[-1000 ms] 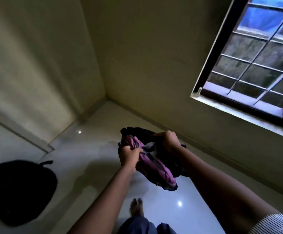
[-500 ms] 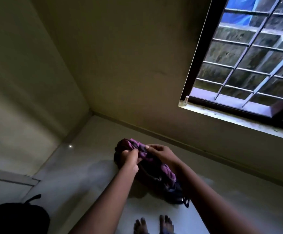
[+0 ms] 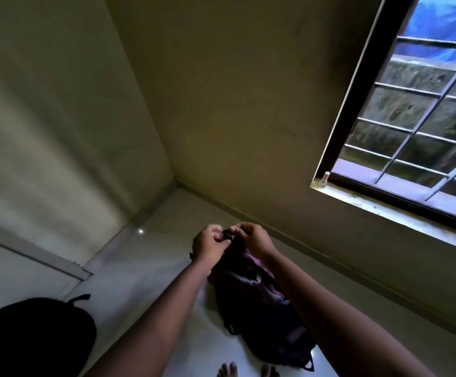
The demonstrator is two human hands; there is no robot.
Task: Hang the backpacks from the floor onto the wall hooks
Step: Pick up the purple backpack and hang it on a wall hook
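A purple and black backpack (image 3: 251,297) hangs in front of me above the pale floor, held up by its dark top loop. My left hand (image 3: 210,244) and my right hand (image 3: 254,238) pinch that loop between them, fingers closed on it. The bag's body droops down between my forearms toward my bare toes. A second, black backpack (image 3: 31,338) lies on the floor at the lower left, its strap curling up. No wall hook shows in this view.
Two plain walls meet in a corner (image 3: 173,180) ahead. A barred window (image 3: 417,126) with a sill is on the right wall, a small bottle (image 3: 325,178) standing on the sill. A floor threshold strip (image 3: 44,257) runs at the left.
The purple backpack has been lifted higher and now hangs lengthwise. Both hands shifted from bunching its fabric to pinching the top loop. The view tilted up and turned slightly.
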